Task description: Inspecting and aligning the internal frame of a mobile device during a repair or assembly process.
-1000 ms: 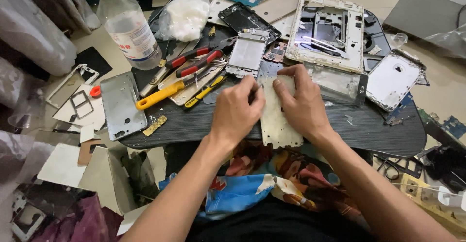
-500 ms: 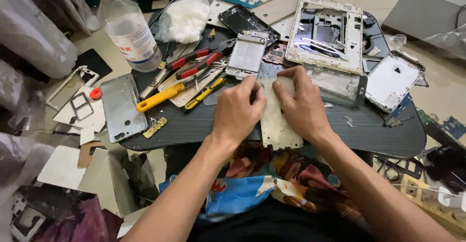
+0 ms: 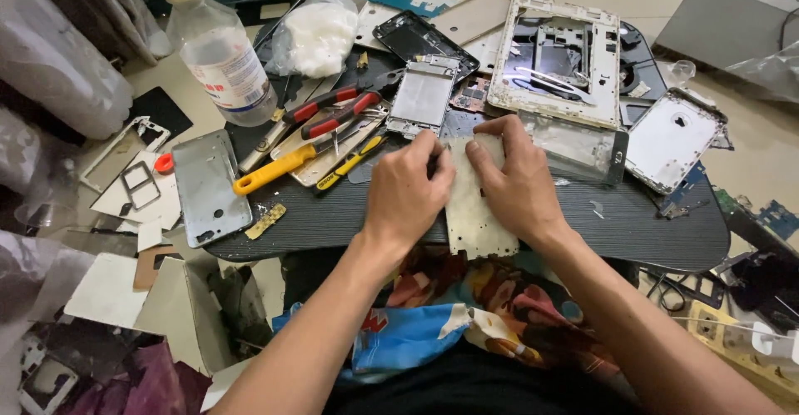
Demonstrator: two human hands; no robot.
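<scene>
Where dark round tabletop [image 3: 632,223] fills centre frame: clear plastic bottle [image 3: 218,49], white label with red print, upper left; bag of white cotton [image 3: 318,34] beside. Centre: pale perforated metal plate [image 3: 472,215] pinned flat. Left hand [image 3: 408,194] and right hand [image 3: 518,183] curled, fingertips pressing plate's upper end.

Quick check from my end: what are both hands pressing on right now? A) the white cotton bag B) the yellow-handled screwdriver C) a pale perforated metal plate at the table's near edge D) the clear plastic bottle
C: the left hand and right hand both rest on the pale perforated metal plate at the near edge of the dark table.
</scene>
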